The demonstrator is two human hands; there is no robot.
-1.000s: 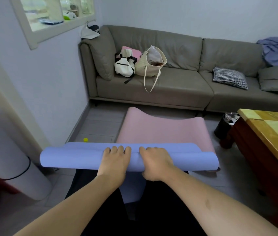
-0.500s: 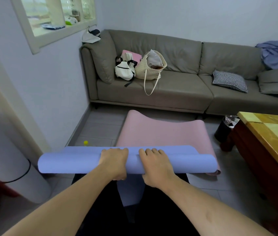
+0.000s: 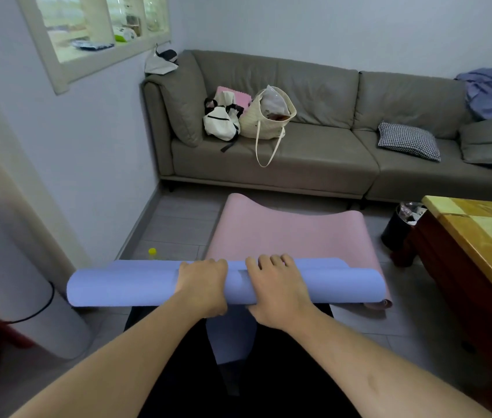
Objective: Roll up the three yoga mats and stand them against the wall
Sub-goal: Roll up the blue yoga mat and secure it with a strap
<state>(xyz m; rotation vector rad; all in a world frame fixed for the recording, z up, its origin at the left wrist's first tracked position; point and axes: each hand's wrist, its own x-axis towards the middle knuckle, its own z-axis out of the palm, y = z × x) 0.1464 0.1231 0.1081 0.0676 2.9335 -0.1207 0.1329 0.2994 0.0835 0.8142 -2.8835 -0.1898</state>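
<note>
Lavender-blue foam, wound into a long roll, lay crosswise at the middle of the scene: the blue yoga mat [image 3: 136,285] was held side by side at its centre by the person's left hand [image 3: 204,286] and right hand [image 3: 277,289]. Both hands were curled over the top of the roll, fingers wrapped toward its far side, grasping it. A loose tail of the same blue sheet hung below the grip, between the forearms, so by appearances the rolling of this mat was in hand and not finished. Just beyond the knuckles lay the pink yoga mat [image 3: 287,233], flat on the grey tiled floor [image 3: 178,218], its far edge lifted in a wave; the roll's right end overlapped it. A third mat could not be made out. Farther out from the grip stood a grey-brown leather sofa [image 3: 329,152] carrying a cream tote bag [image 3: 268,122]; off to the right stood a dark wooden table [image 3: 480,251]. Left of the hands rose the pale wall [image 3: 94,152]. The next move would likely call for taking up the hanging tail tightly, keeping the ends even.
</note>
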